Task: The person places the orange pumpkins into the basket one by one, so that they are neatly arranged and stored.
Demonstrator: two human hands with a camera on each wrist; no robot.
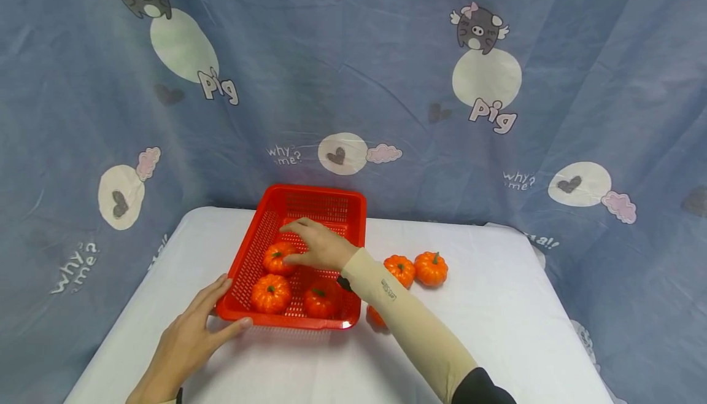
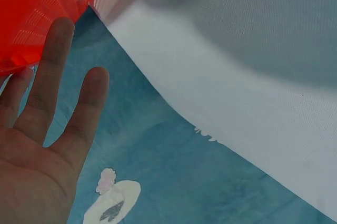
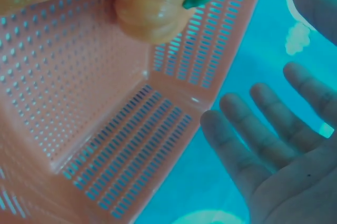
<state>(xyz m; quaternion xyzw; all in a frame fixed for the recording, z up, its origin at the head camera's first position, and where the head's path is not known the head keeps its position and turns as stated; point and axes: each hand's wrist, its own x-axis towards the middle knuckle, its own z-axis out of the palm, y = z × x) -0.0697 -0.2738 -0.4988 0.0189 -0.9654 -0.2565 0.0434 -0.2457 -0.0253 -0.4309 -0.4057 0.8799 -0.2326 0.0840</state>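
A red perforated plastic basket stands on the white table, with small orange toy pumpkins inside. One pumpkin lies by the left wall, a second just in front of it, and a redder round one with a green stem at the front right. My right hand hovers over the basket with fingers spread and nothing in its grasp; its thumb overlaps the left-wall pumpkin in the head view. At the basket's front left corner is my left hand, fingers extended along the side and thumb at the front rim.
Right of the basket, two pumpkins sit side by side on the white tablecloth. Another pumpkin is partly hidden behind my right forearm. A blue printed curtain hangs behind the table.
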